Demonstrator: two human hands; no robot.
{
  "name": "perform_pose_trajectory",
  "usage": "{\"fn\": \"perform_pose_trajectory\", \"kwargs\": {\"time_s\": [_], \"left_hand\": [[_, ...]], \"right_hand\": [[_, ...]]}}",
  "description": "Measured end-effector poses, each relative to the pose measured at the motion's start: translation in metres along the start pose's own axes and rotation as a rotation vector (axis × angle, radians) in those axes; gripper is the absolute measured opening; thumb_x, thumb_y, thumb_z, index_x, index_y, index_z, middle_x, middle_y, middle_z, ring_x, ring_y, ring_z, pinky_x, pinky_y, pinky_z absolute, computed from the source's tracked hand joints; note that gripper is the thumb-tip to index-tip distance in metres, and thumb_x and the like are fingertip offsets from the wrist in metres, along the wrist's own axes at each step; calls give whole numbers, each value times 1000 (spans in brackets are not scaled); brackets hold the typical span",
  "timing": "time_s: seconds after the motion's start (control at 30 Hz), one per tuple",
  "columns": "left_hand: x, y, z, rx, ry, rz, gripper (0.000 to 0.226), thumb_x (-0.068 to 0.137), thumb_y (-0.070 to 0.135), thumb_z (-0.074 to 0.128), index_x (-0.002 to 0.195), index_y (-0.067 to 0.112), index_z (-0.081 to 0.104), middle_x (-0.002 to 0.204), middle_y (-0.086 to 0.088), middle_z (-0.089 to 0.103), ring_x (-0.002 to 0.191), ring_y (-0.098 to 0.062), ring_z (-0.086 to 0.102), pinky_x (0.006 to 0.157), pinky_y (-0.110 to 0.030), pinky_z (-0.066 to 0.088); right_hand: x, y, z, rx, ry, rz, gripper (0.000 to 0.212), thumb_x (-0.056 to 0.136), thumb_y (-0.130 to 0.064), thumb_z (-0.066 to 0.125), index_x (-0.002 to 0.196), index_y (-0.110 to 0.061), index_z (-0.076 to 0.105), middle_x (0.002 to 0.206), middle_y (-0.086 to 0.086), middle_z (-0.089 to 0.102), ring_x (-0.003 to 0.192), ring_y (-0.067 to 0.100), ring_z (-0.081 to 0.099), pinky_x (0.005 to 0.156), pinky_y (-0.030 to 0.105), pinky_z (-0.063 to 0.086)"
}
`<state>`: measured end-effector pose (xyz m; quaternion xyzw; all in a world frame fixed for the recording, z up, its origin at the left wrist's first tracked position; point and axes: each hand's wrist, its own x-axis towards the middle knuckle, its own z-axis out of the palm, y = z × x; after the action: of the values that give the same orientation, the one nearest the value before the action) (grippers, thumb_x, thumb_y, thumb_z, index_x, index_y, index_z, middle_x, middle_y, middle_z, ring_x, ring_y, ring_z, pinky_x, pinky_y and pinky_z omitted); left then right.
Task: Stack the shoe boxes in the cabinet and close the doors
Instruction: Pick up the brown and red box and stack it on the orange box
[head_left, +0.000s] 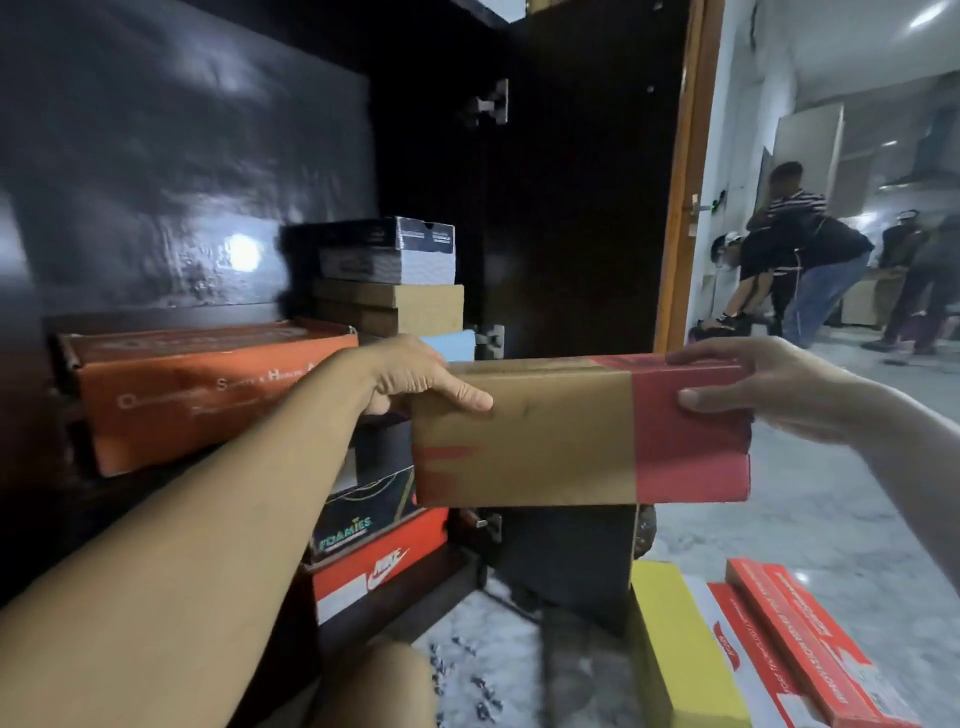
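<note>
**Carrying a brown-and-red box to the shelves**

Gripping the brown-and-red shoe box (582, 431) at both ends, held level in mid-air just outside the open cabinet (182, 171). Left hand (415, 376) curled over the brown end, thumb flat on the near face, remaining fingers out of sight behind the box. Right hand (753, 384) clamped on the red end, thumb on the near face, fingers over the top edge. Probably two hands for steadiness, keeping the lid shut and the box square for a clean slide in.

Beyond the left fingers: a stack of black-and-white box (395, 249), tan box (405, 306) and a sliver of pale blue box (449, 345). Left of that wrist, an orange box (208, 389) jutting out of its shelf. Below the held box, a black Foamies box (363, 512) sitting on a red Nike box (379, 566).

Under the right fingers, down on the marbled floor (831, 519): a yellow box (680, 649) and red-and-white boxes (795, 649) waiting. Behind the box, the dark cabinet door (587, 182) standing wide. Looks tight: the jutting orange box and the tall stack crowding the way in. People in the room past the right hand, well apart.
</note>
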<state>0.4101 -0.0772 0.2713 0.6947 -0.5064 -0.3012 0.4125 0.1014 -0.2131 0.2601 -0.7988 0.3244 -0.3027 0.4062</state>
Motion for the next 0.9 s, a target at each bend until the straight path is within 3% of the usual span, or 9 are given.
{"fn": "perform_pose_trajectory", "kwargs": {"time_s": [0.13,0.2,0.3,0.43,0.5,0.6,0.67,0.77,0.9], "left_hand": [[-18,-2,-30,2,114,-39,30,68,8,84,81,14,57,85,2,59,79,-9,54,65,-17,41],[-25,-1,-46,7,195,-44,32,69,8,84,91,12,60,88,3,55,79,-7,49,64,-19,35],[-31,3,-69,25,311,-33,73,55,12,90,121,3,59,110,-2,56,110,-18,48,98,-25,36],[-37,12,-95,60,452,-44,45,54,10,90,88,11,61,95,1,56,113,-22,50,107,-31,38],[-40,17,-103,78,532,-36,55,46,13,93,90,12,61,102,-2,60,117,-25,51,109,-38,39],[-38,25,-112,111,621,-57,59,49,11,93,100,10,62,109,-5,58,106,-21,53,101,-34,42],[-37,29,-120,158,685,-62,58,52,12,93,102,5,64,108,-7,60,100,-21,55,89,-29,43],[-36,32,-133,253,761,-101,73,51,17,95,117,4,64,113,-10,64,103,-24,55,87,-27,42],[-39,36,-148,266,784,-178,70,56,16,93,119,3,64,113,-11,65,102,-23,54,87,-26,40]], "right_hand": [[35,-19,25,47,-79,-37,70,56,-26,86,122,-22,62,117,11,65,98,30,69,82,46,58],[52,-29,37,41,-126,-36,68,63,-19,80,127,-23,58,118,12,62,101,32,67,86,51,56],[73,-45,58,24,-135,-70,67,68,-16,79,131,-21,55,114,11,62,98,30,67,81,47,58],[99,-64,79,116,-45,-155,70,76,-8,78,139,-8,46,104,4,62,88,18,66,68,26,55],[114,-71,88,147,-14,-194,69,77,-7,77,138,-3,46,100,2,62,86,16,65,74,29,56],[135,-80,102,103,-8,-242,52,78,-8,77,126,-2,56,97,7,66,90,26,69,86,50,56],[148,-85,112,93,-14,-251,53,79,-10,78,127,-4,56,102,11,67,92,33,70,80,58,57],[168,-93,130,85,-14,-277,53,79,-15,78,128,-11,57,106,10,66,89,33,70,70,57,58],[189,-105,142,16,7,-341,58,76,-21,82,129,-12,59,111,14,65,84,33,71,64,47,61]]}}
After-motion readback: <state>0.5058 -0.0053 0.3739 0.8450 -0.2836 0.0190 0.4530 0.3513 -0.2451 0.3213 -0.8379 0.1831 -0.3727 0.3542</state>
